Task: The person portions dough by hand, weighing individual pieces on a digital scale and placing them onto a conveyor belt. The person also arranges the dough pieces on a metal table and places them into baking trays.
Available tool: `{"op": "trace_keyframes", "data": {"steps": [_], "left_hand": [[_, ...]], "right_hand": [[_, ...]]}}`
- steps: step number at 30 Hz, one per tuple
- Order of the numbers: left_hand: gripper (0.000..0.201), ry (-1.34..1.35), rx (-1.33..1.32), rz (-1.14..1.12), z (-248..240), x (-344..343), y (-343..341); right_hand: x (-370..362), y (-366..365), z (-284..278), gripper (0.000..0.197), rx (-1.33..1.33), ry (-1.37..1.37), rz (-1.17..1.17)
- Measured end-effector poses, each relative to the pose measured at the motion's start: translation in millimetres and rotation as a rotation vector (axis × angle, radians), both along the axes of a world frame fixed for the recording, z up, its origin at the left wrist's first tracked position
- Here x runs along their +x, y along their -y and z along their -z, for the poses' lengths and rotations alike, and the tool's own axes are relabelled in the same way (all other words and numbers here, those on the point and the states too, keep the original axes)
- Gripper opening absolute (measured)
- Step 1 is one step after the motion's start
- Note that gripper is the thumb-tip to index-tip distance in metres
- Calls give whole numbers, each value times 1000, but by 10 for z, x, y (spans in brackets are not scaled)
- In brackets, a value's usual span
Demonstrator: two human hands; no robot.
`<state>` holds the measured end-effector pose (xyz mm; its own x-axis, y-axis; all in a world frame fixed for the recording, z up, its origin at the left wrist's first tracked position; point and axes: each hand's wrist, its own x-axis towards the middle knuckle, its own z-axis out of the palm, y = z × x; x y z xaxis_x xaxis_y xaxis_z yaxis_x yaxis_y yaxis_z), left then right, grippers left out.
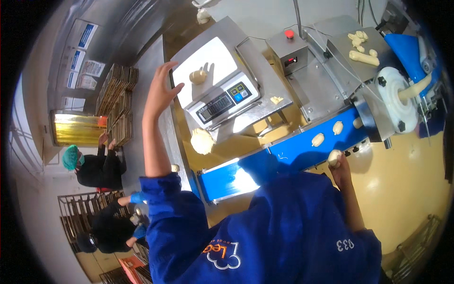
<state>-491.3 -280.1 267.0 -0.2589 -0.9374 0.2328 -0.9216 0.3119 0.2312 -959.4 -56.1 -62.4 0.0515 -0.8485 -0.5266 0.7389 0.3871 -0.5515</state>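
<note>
My left hand (161,92) is open, fingers spread at the left edge of a white digital scale (222,52). On the scale's plate lies a small rounded piece of dough (197,77), just right of the thumb and apart from it. At the right, near the conveyor's front edge, my right hand (341,174) is closed around another dough piece (335,158). Dough pieces (318,139) (337,127) sit on the blue conveyor belt (283,158) beyond that hand. A larger lump of dough (202,141) is below the scale at the steel table's corner.
A forming machine with a white round housing (395,99) and blue part (402,52) stands at the belt's right end. Dough scraps (363,57) lie on its steel top. A control box with red button (289,34) stands behind. Two co-workers (97,168) (113,227) work at left, near stacked trays (120,104).
</note>
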Motion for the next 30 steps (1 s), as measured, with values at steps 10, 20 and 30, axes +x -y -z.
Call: {"op": "trace_keyframes", "data": {"steps": [10,20,30], "left_hand": [[58,238,206,39,599,-193,526],[31,-593,-174,-594,884,678,-1043],[52,39,-145,-1746,1663,1881,-5329]], "right_hand": [[-291,-20,-166,33,71,-20,-295],[69,351,157,29,-20,35,-284],[147,653,260,36,-63,245,-476]]}}
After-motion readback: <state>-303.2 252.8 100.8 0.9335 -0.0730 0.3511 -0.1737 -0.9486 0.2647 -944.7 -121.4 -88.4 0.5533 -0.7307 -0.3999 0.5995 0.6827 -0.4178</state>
